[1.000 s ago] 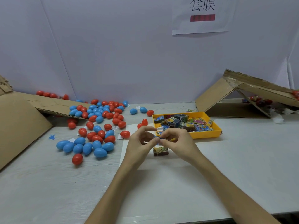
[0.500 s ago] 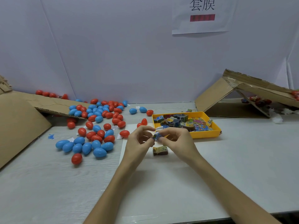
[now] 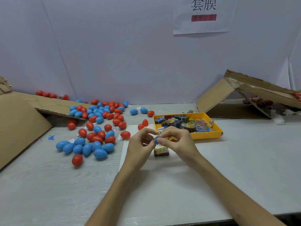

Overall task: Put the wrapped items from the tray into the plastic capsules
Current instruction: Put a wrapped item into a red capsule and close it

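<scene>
Both hands meet above the white table (image 3: 244,163), just in front of the yellow tray (image 3: 210,135). Between them is a small blue wrapped item (image 3: 156,140), held clear of the tabletop. The left hand (image 3: 139,145) pinches its left edge between thumb and forefinger, and the right hand (image 3: 178,141) pinches its right side the same way, so the fingertips of the two hands nearly touch around it. The remaining fingers of each hand are loosely curled and hold nothing. Only a corner of the blue wrapper shows between the fingertips; the rest is hidden behind them. Directly below the hands a second wrapped item (image 3: 161,152), brown with a yellow label, lies on a pale sheet of paper (image 3: 130,162) spread on the table. The tray, just beyond the right hand, holds a jumble of colourful wrapped items (image 3: 187,123). To the left the egg-shaped plastic capsules (image 3: 97,128), blue and red, all look closed and lie scattered across the table, well apart from the hands; two red capsules (image 3: 142,124) sit just beside the tray's left end. A bent cardboard sheet (image 3: 21,121) leans at the far left, with some capsules on and under its flap. Another folded cardboard piece (image 3: 216,97) stands behind the tray at the right. A paper sign (image 3: 203,17) hangs on the back wall.
</scene>
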`<state>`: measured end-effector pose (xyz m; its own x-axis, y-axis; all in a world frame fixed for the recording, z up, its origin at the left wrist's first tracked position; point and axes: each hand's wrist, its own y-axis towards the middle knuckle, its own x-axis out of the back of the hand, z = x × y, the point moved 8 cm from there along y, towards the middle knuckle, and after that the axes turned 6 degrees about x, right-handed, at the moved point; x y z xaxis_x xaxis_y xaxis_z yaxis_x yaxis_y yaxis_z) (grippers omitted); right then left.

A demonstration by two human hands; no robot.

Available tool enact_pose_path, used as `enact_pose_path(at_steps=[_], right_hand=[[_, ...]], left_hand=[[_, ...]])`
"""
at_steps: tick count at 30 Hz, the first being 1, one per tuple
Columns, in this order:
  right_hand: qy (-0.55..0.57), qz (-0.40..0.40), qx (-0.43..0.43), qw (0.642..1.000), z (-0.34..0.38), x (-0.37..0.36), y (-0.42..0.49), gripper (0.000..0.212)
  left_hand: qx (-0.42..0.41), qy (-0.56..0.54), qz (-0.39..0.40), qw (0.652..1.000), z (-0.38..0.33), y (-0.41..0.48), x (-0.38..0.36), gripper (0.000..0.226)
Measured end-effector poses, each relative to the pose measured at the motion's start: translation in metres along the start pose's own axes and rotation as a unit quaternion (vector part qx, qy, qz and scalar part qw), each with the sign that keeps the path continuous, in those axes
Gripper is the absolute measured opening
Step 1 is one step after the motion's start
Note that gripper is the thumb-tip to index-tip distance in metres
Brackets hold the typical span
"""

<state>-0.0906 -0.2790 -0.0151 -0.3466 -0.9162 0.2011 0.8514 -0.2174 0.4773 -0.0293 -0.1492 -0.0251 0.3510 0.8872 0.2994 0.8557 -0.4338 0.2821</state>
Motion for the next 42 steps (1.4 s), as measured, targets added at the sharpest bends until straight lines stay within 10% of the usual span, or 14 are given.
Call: enact_pose_path(at_steps=[23,30,35,42], right_hand=[[0.036,0.015,-0.068,0.997,-0.010,-0.005,-0.002,0.012],[0.059,-0.031,-0.104,0.992,-0.017,0.005,-0.001,0.008],[0.050,-0.032,-0.119,0.991,-0.020,0.008,-0.002,0.011],[0.055,-0.041,-0.126,0.990,-0.021,0.010,-0.001,0.012]], left_hand=[[0.007,-0.037,0.003,0.999,-0.001,0.002,0.004,0.017],[0.013,0.296,-0.165,0.941,0.019,0.008,0.035,0.044],[0.142,0.464,-0.107,0.867,0.050,0.021,0.034,0.055],[0.067,0.208,-0.147,0.965,0.033,0.014,0.039,0.019]])
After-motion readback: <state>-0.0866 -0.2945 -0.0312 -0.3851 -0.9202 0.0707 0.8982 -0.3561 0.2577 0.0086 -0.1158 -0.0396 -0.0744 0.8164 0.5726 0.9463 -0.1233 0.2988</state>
